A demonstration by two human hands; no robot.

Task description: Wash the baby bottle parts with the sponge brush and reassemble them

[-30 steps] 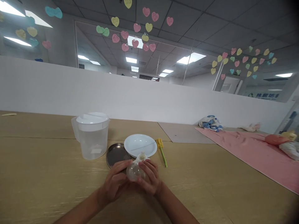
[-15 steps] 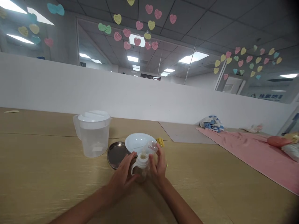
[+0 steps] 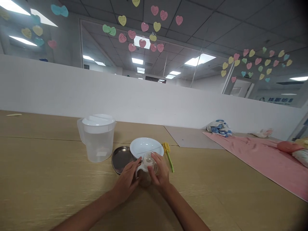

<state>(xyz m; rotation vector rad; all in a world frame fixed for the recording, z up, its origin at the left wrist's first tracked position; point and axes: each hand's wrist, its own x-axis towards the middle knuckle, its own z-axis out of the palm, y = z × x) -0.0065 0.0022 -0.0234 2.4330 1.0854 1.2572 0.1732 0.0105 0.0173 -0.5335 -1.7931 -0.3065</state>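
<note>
A clear baby bottle (image 3: pixel 145 181) with a white collar and side handle stands upright on the table in front of me. My left hand (image 3: pixel 126 181) is closed around its left side, by the handle. A clear domed cap (image 3: pixel 148 158) is over the bottle's top, held between the thumb and fingers of my right hand (image 3: pixel 160 171). Whether the cap is fully seated cannot be made out. Just behind the hands are a white bowl (image 3: pixel 141 144) and a round dark metal dish (image 3: pixel 120 158).
A lidded translucent pitcher (image 3: pixel 99 144) stands to the left. Right of the bowl lies a yellow-headed brush (image 3: pixel 169 157) with a green handle. A pink cloth (image 3: pixel 252 157) covers the table's right side, with a blue-and-white cloth bundle (image 3: pixel 218 127) behind it.
My right hand has brought the clear cap from beside the bottle, leftward, onto its top. The brush, mostly hidden before, now shows its handle. My left hand stays at the bottle.
</note>
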